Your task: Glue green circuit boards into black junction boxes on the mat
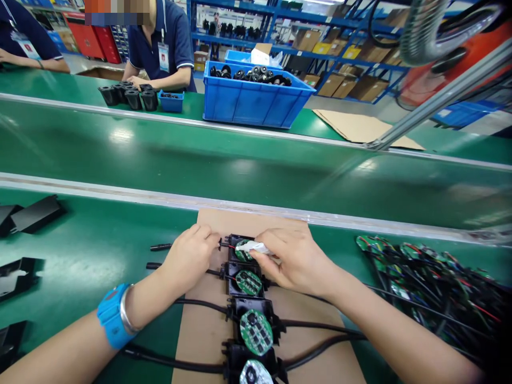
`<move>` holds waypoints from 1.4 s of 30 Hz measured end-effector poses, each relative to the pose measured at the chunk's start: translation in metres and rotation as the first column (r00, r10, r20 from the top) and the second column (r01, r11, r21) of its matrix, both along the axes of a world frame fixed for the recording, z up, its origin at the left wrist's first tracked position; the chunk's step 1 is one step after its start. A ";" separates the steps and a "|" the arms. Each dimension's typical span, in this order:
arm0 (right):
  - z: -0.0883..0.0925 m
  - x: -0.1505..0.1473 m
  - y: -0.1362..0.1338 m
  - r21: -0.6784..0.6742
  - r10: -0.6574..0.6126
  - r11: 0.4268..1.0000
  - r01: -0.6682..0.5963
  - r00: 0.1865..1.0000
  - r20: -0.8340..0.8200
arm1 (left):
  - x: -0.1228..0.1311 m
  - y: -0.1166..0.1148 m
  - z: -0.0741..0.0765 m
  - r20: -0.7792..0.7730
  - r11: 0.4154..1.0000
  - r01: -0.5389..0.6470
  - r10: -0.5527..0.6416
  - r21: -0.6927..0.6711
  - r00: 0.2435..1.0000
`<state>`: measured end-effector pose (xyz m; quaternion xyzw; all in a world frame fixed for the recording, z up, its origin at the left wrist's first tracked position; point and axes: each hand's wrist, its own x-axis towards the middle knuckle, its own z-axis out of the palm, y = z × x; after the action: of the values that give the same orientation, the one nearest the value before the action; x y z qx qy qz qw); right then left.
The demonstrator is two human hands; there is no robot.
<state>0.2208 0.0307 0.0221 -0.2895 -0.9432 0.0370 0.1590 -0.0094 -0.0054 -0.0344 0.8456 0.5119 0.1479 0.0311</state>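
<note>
A row of black plastic housings with green circuit boards runs away from me on a cardboard sheet [208, 330]. At the farthest housing, my left hand [192, 256] is closed, pinching the thin black cable [220, 244] where it enters the left side. My right hand [294, 258] grips a small white pointed tool [254, 246], its tip at that housing's circuit board [242, 253]; its exact kind is unclear. Nearer lie a second circuit board [248, 282], a third board [256, 332] and a partly cut-off board [256, 373]. Black cables leave the housings on both sides.
Wired circuit boards lie in a tangled pile [432, 288] at right. Black bent plates [38, 213] are at left. Beyond the metal rail [120, 194], a blue bin [256, 98] of black parts stands near black cups [134, 98]. Two people sit across the bench.
</note>
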 end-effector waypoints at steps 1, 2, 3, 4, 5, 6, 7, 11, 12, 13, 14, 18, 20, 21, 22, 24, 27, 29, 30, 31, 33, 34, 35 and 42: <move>0.000 0.000 0.000 0.003 0.000 1.000 0.000 1.000 0.005 | 0.000 0.000 0.000 0.008 1.000 0.001 -0.001 0.001 1.000; -0.001 0.001 -0.001 0.001 0.001 1.000 -0.001 1.000 0.011 | 0.000 0.000 0.000 0.011 1.000 0.001 -0.001 0.002 1.000; -0.001 0.001 -0.001 -0.005 0.001 1.000 -0.001 1.000 0.019 | 0.000 0.000 -0.001 0.012 1.000 -0.002 0.002 0.003 1.000; 0.000 0.002 -0.002 -0.014 0.001 1.000 -0.001 1.000 0.031 | 0.000 0.000 -0.001 0.011 1.000 -0.005 0.005 0.003 1.000; 0.000 0.003 -0.002 -0.024 0.000 1.000 0.001 0.999 0.043 | 0.000 0.000 -0.001 0.011 1.000 -0.009 0.009 0.002 1.000; 0.000 0.004 -0.003 -0.032 -0.001 0.999 0.002 0.998 0.056 | 0.000 0.000 -0.001 0.013 1.000 -0.012 0.012 0.002 1.000; 0.000 0.005 -0.004 -0.034 -0.003 0.999 0.005 0.998 0.067 | -0.001 0.000 -0.001 0.017 1.000 -0.012 0.012 0.000 1.000; 0.000 0.007 -0.006 -0.021 -0.008 1.000 0.010 0.997 0.082 | -0.001 0.002 -0.003 0.044 1.000 -0.005 0.005 0.001 0.999; 0.000 0.007 -0.007 -0.025 -0.006 1.000 0.008 0.996 0.084 | -0.002 0.002 -0.004 0.049 1.000 -0.003 0.003 0.001 0.999; 0.000 0.007 -0.008 -0.032 -0.002 0.999 0.005 0.996 0.088 | -0.002 0.002 -0.004 0.054 1.000 -0.003 0.003 0.000 0.999; 0.000 0.007 -0.008 -0.037 0.003 0.999 0.000 0.996 0.092 | -0.002 0.003 -0.005 0.058 1.000 -0.003 0.003 0.002 0.998; 0.002 0.007 -0.009 -0.036 -0.001 0.999 0.004 0.995 0.101 | -0.002 0.003 -0.006 0.078 1.000 -0.003 0.001 0.023 0.997; 0.003 0.007 -0.008 -0.023 -0.006 1.000 0.008 0.995 0.095 | -0.003 0.002 -0.007 0.088 0.999 -0.003 0.000 0.033 0.996; 0.004 0.008 -0.008 -0.015 -0.007 1.000 0.009 0.996 0.089 | -0.003 0.002 -0.007 0.090 0.999 -0.003 0.000 0.035 0.996; 0.005 0.008 -0.007 -0.005 -0.009 1.000 0.009 0.997 0.081 | -0.003 0.002 -0.007 0.089 0.999 -0.004 0.001 0.034 0.996; 0.007 0.009 -0.007 0.014 -0.012 1.000 0.011 0.998 0.064 | -0.003 0.002 -0.006 0.084 1.000 -0.006 0.004 0.027 0.996; 0.008 0.011 -0.006 0.024 -0.009 1.000 0.007 0.997 0.071 | -0.003 0.002 -0.005 0.087 1.000 -0.004 0.003 0.012 0.996; 0.009 0.011 -0.005 0.028 -0.019 0.999 0.017 0.996 0.084 | -0.002 0.002 -0.004 0.094 1.000 0.000 -0.001 0.012 0.996; 0.009 0.011 -0.005 0.030 -0.027 0.999 0.025 0.996 0.088 | -0.002 0.002 -0.003 0.095 1.000 0.002 -0.003 0.015 0.995; 0.009 0.011 -0.004 0.032 -0.036 0.999 0.033 0.995 0.090 | -0.002 0.002 -0.003 0.093 1.000 0.003 -0.005 0.020 0.996; 0.009 0.010 -0.003 0.035 -0.040 0.999 0.037 0.996 0.082 | -0.002 0.001 -0.003 0.081 1.000 0.001 -0.004 0.031 0.997; 0.009 0.010 -0.002 0.034 -0.039 0.999 0.036 0.996 0.076 | -0.002 0.000 -0.003 0.074 0.999 0.000 -0.002 0.036 0.997; 0.008 0.009 -0.002 0.033 -0.040 0.999 0.037 0.997 0.073 | -0.002 0.000 -0.003 0.067 0.999 -0.002 -0.001 0.040 0.998; 0.006 0.013 0.000 0.086 -0.072 0.994 0.065 0.994 0.081 | -0.001 -0.004 0.011 0.049 0.997 -0.013 0.009 0.076 0.999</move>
<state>0.2338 0.0305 0.0281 -0.3160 -0.9393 -0.0201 0.1324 -0.0104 -0.0090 -0.0235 0.8394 0.5098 0.1883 0.0104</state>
